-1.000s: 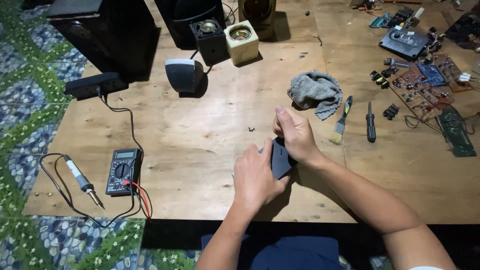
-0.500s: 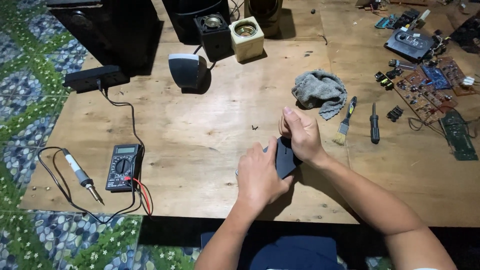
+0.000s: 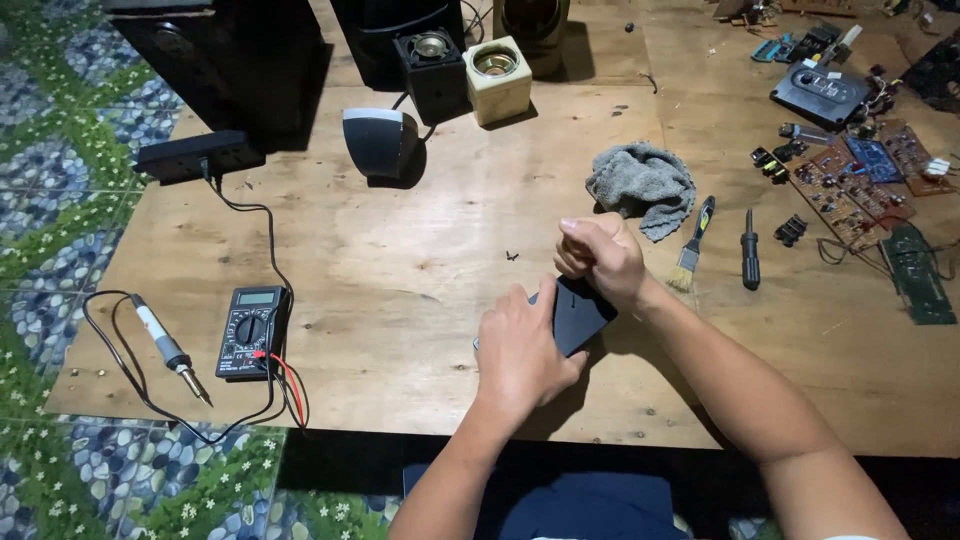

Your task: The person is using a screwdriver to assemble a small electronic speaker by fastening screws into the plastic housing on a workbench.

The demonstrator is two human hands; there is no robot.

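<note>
Small black box (image 3: 580, 312) sits near the front edge of the wooden bench (image 3: 400, 260), held between both hands. The left hand (image 3: 520, 350) lies flat over its near side, grip clamped on it. The right hand (image 3: 600, 258) is curled into a fist at the box's top edge, grip closed there; what it pinches is hidden. A grey rag (image 3: 642, 185), a brush (image 3: 693, 245) and a screwdriver (image 3: 748, 252) lie just beyond.
</note>
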